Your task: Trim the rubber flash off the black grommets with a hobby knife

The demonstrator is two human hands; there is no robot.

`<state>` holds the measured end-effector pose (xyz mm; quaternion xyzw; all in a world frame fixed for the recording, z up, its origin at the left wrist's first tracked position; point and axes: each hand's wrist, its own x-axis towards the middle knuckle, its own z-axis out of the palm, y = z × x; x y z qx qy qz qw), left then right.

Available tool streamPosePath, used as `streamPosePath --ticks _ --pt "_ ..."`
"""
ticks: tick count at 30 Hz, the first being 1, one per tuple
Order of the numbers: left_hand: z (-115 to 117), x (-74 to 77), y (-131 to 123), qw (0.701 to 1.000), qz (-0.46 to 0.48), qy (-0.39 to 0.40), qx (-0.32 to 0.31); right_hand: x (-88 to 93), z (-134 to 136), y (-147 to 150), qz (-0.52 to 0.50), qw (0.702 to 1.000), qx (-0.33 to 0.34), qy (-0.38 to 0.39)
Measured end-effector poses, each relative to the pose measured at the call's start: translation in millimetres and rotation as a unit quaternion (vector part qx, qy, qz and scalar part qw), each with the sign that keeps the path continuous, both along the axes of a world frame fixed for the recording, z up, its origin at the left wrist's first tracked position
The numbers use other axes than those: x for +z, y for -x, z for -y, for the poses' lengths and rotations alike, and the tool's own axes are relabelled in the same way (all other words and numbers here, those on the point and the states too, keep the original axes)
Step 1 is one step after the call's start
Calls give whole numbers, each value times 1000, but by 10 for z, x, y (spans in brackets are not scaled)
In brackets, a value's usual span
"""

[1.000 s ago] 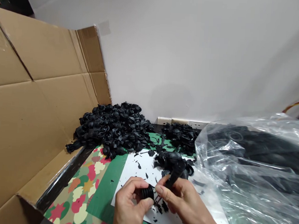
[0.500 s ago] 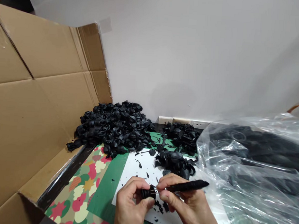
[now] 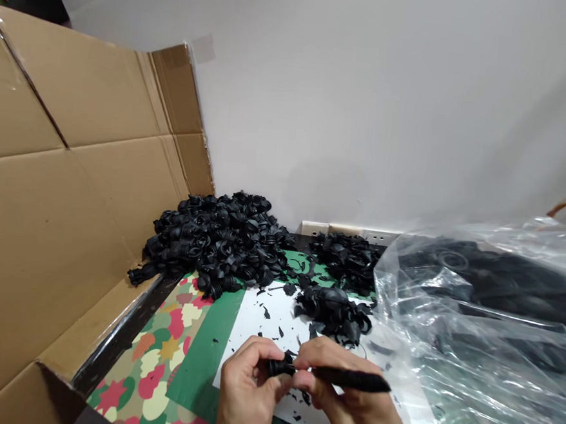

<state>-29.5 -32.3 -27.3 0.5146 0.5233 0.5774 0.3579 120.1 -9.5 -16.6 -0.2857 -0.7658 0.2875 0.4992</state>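
Between the thumb and fingers of my left hand (image 3: 249, 387) sits a small black ribbed rubber part (image 3: 278, 367). My right hand (image 3: 339, 384) pinches a slim black-handled tool (image 3: 351, 378); its thick dark end points right. The tool's thin metal tip meets the right side of the rubber part, mostly hidden by my right fingers. Both hands are close together above a white sheet (image 3: 250, 326) strewn with black scraps. Just beyond them lies a small heap of black rubber pieces (image 3: 333, 312).
A large pile of black ribbed parts (image 3: 223, 240) rests against a cardboard panel (image 3: 104, 193) at left. Another black heap (image 3: 345, 258) lies near the wall sockets (image 3: 315, 229). Clear plastic bagging (image 3: 477, 342) holding dark things covers the right side. A green mat (image 3: 205, 349) lies underneath.
My right hand has turned slightly and moved in closer to the left hand. The tool's handle end has dipped, and its metal tip is now more covered.
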Motion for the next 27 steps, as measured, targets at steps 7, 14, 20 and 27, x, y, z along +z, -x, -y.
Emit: streamPosePath --ticks 7,14,20,27 --pt "61 -42 -58 999 -8 -26 -31 -9 -93 -82 53 944 -157 -285" --pt "51 53 -87 1000 -10 4 14 -3 -228 -230 -87 976 -172 104" --pt "48 101 -111 999 21 21 46 -38 -208 -186 -175 934 -94 296" --pt "42 130 -125 998 31 32 53 71 -90 -122 -196 925 -14 324"
